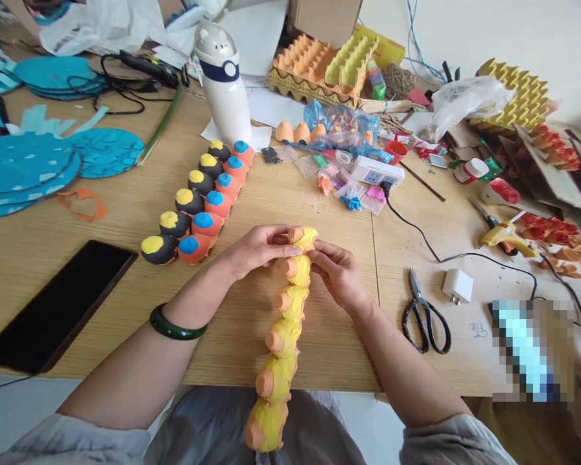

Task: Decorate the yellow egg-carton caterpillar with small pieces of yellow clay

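A long strip of egg-carton cups (285, 336), orange with yellow clay spread over much of each cup, runs from the middle of the table to over my lap. My left hand (266, 248) grips its far end from the left, thumb on the far cup. On the right side of that same end, my right hand (336, 268) pinches the edge with thumb and fingers. Left of my hands lie two finished-looking strips side by side: a black strip (188, 201) with yellow tops and an orange-red strip (217, 203) with blue tops.
A black phone (61, 303) lies at the left. Black-handled scissors (423, 316), a white charger (458, 285) and a yellow glue gun (508, 237) lie at the right. Behind are a white bottle (225, 90), a power strip (376, 172), clay packets (343, 187) and stacked egg trays (319, 68).
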Demonstrator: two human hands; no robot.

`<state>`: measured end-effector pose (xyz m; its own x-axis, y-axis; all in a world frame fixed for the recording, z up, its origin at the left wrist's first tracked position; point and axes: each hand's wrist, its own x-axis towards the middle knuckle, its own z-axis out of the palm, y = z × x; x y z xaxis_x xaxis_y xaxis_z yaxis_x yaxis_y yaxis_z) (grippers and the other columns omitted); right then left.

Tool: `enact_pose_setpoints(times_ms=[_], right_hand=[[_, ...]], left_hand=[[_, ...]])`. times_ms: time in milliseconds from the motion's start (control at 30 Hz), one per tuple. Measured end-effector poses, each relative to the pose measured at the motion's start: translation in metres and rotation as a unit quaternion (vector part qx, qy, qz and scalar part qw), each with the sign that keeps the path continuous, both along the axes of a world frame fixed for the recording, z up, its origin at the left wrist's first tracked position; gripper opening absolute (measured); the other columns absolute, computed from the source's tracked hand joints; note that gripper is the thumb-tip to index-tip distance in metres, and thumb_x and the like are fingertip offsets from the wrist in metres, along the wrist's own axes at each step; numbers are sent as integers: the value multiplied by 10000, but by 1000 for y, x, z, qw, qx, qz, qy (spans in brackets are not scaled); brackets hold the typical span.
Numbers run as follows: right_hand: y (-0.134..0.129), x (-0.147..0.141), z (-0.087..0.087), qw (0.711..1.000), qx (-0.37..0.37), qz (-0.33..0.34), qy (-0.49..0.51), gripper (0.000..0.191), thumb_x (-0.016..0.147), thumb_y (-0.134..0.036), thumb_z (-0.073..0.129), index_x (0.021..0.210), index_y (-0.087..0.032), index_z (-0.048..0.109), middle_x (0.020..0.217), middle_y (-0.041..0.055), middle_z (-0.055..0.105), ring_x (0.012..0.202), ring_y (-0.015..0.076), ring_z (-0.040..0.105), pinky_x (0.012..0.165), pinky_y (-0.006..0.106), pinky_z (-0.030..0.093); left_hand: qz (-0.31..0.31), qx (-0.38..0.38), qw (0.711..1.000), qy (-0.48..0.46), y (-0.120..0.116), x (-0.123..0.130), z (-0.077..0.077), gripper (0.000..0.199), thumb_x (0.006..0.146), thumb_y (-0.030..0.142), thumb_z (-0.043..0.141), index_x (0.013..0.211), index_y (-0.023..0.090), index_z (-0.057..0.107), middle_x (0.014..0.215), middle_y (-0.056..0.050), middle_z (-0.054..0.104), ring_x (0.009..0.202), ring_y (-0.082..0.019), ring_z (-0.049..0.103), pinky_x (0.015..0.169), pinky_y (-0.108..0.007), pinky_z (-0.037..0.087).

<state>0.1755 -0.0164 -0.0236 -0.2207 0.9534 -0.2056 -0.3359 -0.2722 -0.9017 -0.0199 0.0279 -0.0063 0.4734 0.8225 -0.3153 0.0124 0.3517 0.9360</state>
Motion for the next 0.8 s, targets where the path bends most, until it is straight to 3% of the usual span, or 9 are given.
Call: enact_pose_setpoints(times_ms=[67, 200, 367, 500, 567, 633, 700, 800], right_hand=[[3, 1, 1, 1000, -18, -6, 22, 250, 729, -421, 893, 898, -248, 833, 913, 12, 806, 816, 164, 721, 782, 294, 600], [6, 3, 4, 998, -39, -27, 52, 263, 672, -387, 924, 876, -247, 833, 838, 5, 803, 729, 150, 716, 727, 280, 597], [5, 3, 5, 994, -57, -54, 73, 259, 649, -348, 923, 857, -234, 816, 853, 11, 807, 753, 145, 721, 712, 256, 596], [6, 2, 6, 995, -57, -39, 76, 313, 640, -368, 941, 888, -231, 807, 881, 6, 806, 773, 146, 724, 734, 258, 606], [6, 1, 7, 996, -55, -30, 69, 336, 632, -403, 955, 876, -235, 798, 842, -6, 793, 741, 142, 709, 737, 265, 604], [6, 1, 7, 997, -55, -31, 49, 332, 631, -419, 960, 841, -232, 784, 798, -15, 776, 701, 129, 681, 704, 252, 585], [6, 1, 6, 998, -52, -37, 24, 323, 631, -416, 963, 804, -223, 769, 776, -16, 763, 681, 119, 656, 670, 239, 555], [8, 4, 2, 999, -37, -38, 1, 341, 630, -445, 960, 793, -214, 770, 758, -12, 757, 662, 120, 644, 653, 247, 529]], left_hand=[[-17, -19, 999, -31, 0, -2, -1, 609, 727, 402, 894, 1298, 241, 757, 1020, -61, 758, 621, -72, 477, 463, -183, 244], [-14, -24, 998, -61, -1, -2, 2, 699, 725, 369, 904, 1388, 281, 701, 1191, -87, 738, 661, -67, 490, 471, -178, 241], [12, -35, 997, -61, -1, 1, 0, 707, 683, 350, 921, 1353, 240, 727, 983, -47, 747, 551, -37, 400, 456, -190, 235], [40, 4, 999, -32, -1, 3, -6, 707, 705, 411, 918, 1359, 228, 722, 1036, -58, 782, 530, -38, 429, 457, -198, 282], [51, 48, 998, 2, -2, 3, -8, 687, 729, 432, 908, 1355, 216, 722, 1091, -69, 803, 633, -85, 585, 534, -203, 410], [54, 97, 993, 34, -3, 4, -8, 674, 737, 449, 905, 1335, 192, 730, 1121, -80, 816, 853, -174, 721, 713, -240, 535], [54, 141, 987, 62, -5, 6, -7, 669, 732, 487, 901, 1300, 170, 746, 1155, -96, 816, 1022, -254, 753, 864, -303, 575], [49, 180, 978, 96, -5, 7, -6, 666, 740, 566, 871, 1259, 162, 765, 1200, -110, 807, 1069, -304, 766, 916, -354, 593]])
